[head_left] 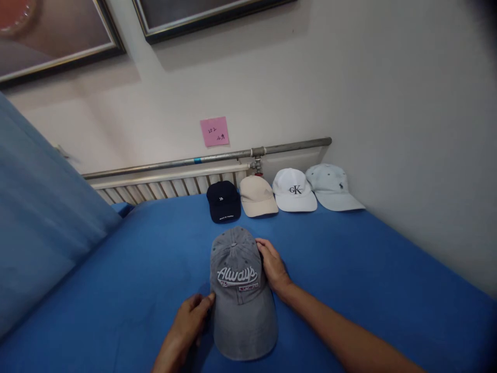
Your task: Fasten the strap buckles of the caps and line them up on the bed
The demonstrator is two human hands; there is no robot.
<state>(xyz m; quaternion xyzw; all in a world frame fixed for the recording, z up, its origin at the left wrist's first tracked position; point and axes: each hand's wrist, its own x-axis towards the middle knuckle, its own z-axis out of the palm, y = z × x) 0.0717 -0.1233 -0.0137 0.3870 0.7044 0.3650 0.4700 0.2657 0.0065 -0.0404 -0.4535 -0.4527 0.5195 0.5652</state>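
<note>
A grey cap [240,290] with "Always" stitched on its front lies on the blue sheet [116,290], brim toward me. My left hand [188,324] touches its left edge near the brim with fingers curled. My right hand [274,264] rests against the right side of its crown. Beyond it a row of caps lines the wall: a navy cap [223,202], a beige cap [257,197], a white cap [294,190] with a black logo, and a pale blue cap [333,187].
A metal pipe [217,155] and a white radiator [163,186] run along the wall behind the caps. A pink sticky note [214,131] is on the wall. A blue cushion or pillow [39,217] rises at left. Framed pictures [58,36] hang above.
</note>
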